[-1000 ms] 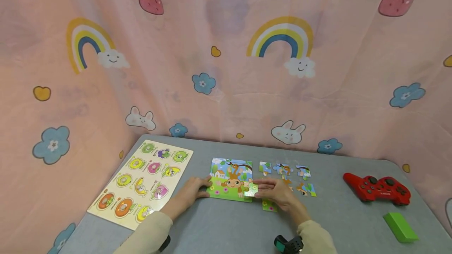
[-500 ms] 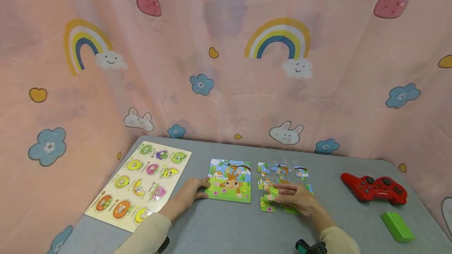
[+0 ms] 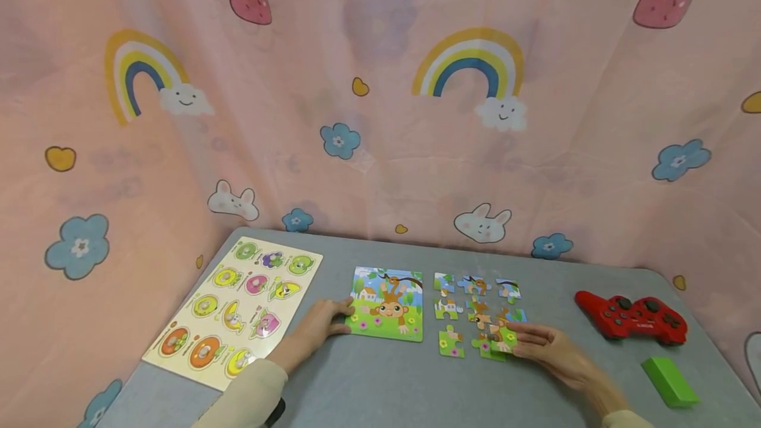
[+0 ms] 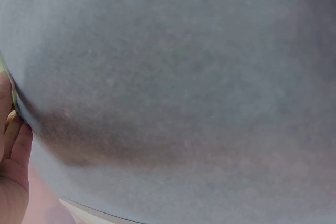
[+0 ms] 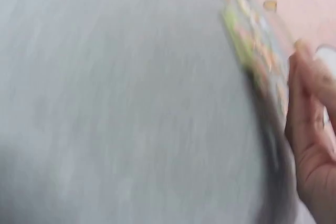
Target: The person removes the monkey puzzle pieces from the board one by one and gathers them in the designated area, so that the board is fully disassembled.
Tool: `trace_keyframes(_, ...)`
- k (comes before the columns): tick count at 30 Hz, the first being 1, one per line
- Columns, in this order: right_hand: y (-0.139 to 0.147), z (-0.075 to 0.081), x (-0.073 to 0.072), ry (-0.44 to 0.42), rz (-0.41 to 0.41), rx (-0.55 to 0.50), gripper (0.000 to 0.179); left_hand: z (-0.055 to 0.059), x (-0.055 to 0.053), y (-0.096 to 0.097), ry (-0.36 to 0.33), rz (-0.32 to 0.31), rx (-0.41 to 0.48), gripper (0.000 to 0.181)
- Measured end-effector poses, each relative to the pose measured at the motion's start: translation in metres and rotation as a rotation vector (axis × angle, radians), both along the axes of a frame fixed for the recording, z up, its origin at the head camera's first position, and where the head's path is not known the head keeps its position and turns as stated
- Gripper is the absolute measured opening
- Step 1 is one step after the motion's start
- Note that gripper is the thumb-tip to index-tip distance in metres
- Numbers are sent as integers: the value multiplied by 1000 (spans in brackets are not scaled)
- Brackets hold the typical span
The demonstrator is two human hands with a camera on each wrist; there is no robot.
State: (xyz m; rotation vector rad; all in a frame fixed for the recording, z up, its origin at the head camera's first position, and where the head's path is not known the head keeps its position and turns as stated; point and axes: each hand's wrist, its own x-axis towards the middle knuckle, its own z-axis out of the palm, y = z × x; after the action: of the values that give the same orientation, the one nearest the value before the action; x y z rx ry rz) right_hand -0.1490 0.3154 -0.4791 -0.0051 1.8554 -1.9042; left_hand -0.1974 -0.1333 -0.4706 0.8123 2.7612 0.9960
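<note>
A square picture board [image 3: 386, 306] with a monkey hanging upside down lies mid-table in the head view. My left hand [image 3: 318, 325] grips its left edge between thumb and fingers; in the left wrist view those fingers [image 4: 21, 148] show at the left border. My right hand [image 3: 553, 352] pinches a green-edged jigsaw piece [image 3: 504, 337] over the lower right of several loose jigsaw pieces. Among them are a flowered corner piece [image 3: 451, 343], a house piece [image 3: 447, 309] and a branch piece [image 3: 508, 288]. The right wrist view is blurred, with the right hand [image 5: 315, 135] at its right side.
A cream fruit puzzle board [image 3: 234, 309] lies at the left of the grey table [image 3: 380, 388]. To the right are a red game controller [image 3: 633, 319] and a green block [image 3: 670, 382]. A pink patterned curtain [image 3: 380, 183] hangs behind.
My right hand has carried the jigsaw piece from the monkey board's lower right corner rightward, across the loose pieces. My left hand has stayed at the board's left edge.
</note>
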Motion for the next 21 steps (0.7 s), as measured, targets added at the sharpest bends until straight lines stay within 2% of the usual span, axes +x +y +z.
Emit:
trace_keyframes(5, 19, 1, 11, -10, -52, 145, 49, 0, 0, 0, 1, 3, -7, 39)
trace_keyframes(12, 36, -1, 16, 7, -4, 182, 51, -1, 1, -2, -6, 2, 0, 39)
trace_keyframes(14, 37, 0, 16, 38, 17, 217, 53, -1, 1, -3, -2, -1, -2, 39)
trace_keyframes(19, 34, 4, 14, 151, 62, 431, 59, -1, 0, -2, 8, -3, -17, 38)
trace_keyframes(21, 33, 6, 13, 192, 94, 478, 58, -1, 0, -3, 9, -5, -15, 38)
